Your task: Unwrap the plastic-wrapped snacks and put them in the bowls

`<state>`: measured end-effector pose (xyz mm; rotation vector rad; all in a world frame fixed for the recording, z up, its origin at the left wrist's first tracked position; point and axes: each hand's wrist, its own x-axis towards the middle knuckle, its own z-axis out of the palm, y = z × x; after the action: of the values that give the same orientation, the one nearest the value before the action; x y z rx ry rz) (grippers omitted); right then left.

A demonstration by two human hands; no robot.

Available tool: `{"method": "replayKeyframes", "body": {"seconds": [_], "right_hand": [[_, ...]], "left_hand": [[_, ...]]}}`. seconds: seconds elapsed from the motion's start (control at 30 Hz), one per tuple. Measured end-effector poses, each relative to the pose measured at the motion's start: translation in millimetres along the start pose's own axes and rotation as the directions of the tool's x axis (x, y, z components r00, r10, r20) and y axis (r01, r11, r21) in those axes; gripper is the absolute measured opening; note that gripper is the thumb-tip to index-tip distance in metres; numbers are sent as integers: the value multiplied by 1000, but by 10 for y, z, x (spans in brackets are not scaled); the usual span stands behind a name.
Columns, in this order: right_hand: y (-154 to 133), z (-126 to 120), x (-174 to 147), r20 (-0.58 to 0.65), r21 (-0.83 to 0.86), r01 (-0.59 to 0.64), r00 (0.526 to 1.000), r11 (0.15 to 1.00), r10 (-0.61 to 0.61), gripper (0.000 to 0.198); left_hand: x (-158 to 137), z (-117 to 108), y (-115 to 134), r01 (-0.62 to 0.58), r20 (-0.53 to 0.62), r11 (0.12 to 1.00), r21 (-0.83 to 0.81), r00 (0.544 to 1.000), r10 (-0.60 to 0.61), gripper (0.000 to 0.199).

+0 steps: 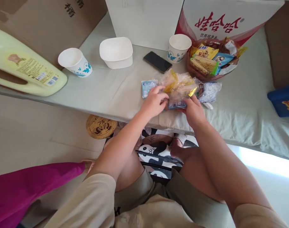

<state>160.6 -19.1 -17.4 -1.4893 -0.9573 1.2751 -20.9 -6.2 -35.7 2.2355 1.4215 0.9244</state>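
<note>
A pile of crumpled clear and yellow plastic wrappers (pixel 179 85) lies near the front edge of the cloth-covered table. My left hand (pixel 154 102) is at its left side, fingers bent and apart, fingertips touching the plastic. At the right side, my right hand (pixel 194 109) grips the pile's front edge; some of its fingers are hidden beneath. A light blue packet (pixel 147 87) shows beyond my left hand, and another blue packet (pixel 176 104) sits under the wrappers between both hands. More crumpled clear plastic (pixel 210 91) lies to the right.
Behind the pile are a black phone (pixel 158 61), a paper cup (pixel 179 47) and a bowl of packaged snacks (pixel 212 60). Leftward stand a white tub (pixel 116 52), another paper cup (pixel 75 61) and a yellow jug (pixel 23 63). Boxes line the back.
</note>
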Motion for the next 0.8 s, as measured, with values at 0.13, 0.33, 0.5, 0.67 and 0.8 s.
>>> {"method": "replayKeyframes", "body": {"seconds": [0.13, 0.33, 0.5, 0.67, 0.8], "right_hand": [[-5, -45, 64, -87, 202, -20, 995, 979, 38, 22], [-9, -152, 65, -131, 313, 28, 991, 949, 14, 22], [78, -123, -81, 220, 69, 30, 974, 997, -45, 43], [51, -370, 51, 79, -340, 267, 964, 902, -256, 52], [-11, -692, 378, -235, -690, 198, 848, 696, -475, 65]], "left_hand": [[90, -92, -235, 172, -251, 984, 42, 955, -156, 16], [-77, 89, 12, 95, -182, 963, -251, 973, -143, 19], [-145, 320, 126, 257, 41, 652, -714, 944, -327, 43], [37, 165, 24, 367, 13, 658, -658, 879, -477, 36], [79, 97, -30, 433, 68, 716, -548, 876, -478, 37]]}}
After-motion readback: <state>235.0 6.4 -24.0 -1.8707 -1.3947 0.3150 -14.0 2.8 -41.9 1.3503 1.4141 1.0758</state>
